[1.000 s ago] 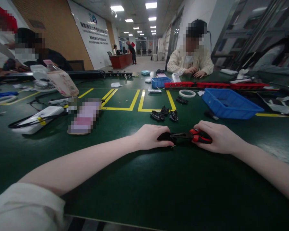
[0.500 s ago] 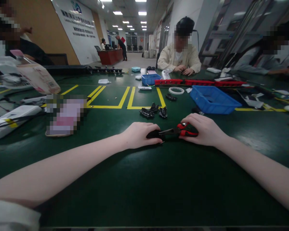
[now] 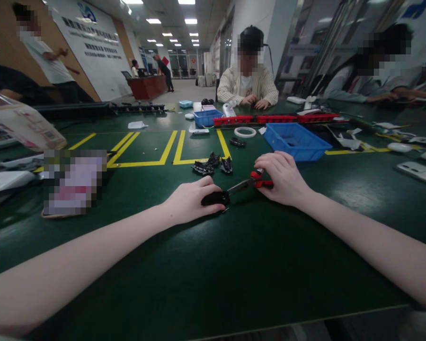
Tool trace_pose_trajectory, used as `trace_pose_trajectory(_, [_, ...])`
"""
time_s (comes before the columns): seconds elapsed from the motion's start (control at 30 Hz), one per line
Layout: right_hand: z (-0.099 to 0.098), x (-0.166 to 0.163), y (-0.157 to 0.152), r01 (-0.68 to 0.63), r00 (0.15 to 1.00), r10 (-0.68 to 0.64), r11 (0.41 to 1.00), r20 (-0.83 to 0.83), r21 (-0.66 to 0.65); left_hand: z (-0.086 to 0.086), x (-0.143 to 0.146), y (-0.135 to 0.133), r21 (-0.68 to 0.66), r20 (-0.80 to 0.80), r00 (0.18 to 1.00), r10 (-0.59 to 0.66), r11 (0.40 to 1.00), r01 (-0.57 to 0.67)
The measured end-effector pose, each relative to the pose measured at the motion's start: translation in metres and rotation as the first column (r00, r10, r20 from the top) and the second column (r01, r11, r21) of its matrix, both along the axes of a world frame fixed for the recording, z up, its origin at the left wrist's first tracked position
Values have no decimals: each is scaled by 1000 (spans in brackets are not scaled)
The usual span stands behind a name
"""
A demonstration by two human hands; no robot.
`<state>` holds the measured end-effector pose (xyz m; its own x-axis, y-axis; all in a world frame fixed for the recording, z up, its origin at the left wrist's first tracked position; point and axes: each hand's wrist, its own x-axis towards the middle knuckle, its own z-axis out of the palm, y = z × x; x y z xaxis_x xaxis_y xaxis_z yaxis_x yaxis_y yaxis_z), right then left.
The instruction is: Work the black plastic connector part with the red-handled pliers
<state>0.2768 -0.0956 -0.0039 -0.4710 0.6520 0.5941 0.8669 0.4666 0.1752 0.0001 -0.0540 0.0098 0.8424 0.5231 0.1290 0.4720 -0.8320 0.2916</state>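
Close to the table's near middle, my left hand [image 3: 193, 200] is closed round a small black part [image 3: 216, 198], its thumb below and fingers above. My right hand [image 3: 282, 180] grips long-nose pliers [image 3: 257, 180] by their red handles. The metal jaws point left and their tips meet the right end of the black part; whether they pinch it I cannot tell. Just beyond my left hand lies a small cluster of similar black parts [image 3: 213, 163] on the green table [image 3: 199, 265]. Another black part [image 3: 237, 142] rests farther back.
A blue bin [image 3: 296, 142] stands beyond my right hand, beside a white ring [image 3: 244, 132]. Behind them runs a long red strip [image 3: 277, 119]. At left lie a phone [image 3: 74, 184] and a bottle [image 3: 24, 121]. A person [image 3: 248, 80] sits across the table.
The camera view has shifted, so most things sit farther left. The pliers have tilted, with their handles raised, and their tips stay at the black part in my left hand.
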Motion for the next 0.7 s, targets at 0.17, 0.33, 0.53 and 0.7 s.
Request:
trace_pose_trajectory(0.17, [1, 0, 1, -33, 999, 33, 998, 3, -59, -1, 1, 0, -6, 1, 1000, 11, 1000, -11])
trace_pose_trajectory(0.33, [2, -1, 0, -71, 996, 76, 992, 49, -105, 0, 0, 0, -28, 13, 1000, 19, 999, -19])
trace_pose_trajectory(0.53, [2, -5, -3, -71, 994, 77, 995, 80, -75, 3, 0, 1, -54, -34, 999, -23, 998, 22])
trace_pose_trajectory(0.7, [0, -20, -6, -8, 999, 4, 997, -52, -75, 3, 1, 1, -23, -56, 998, -25, 999, 24])
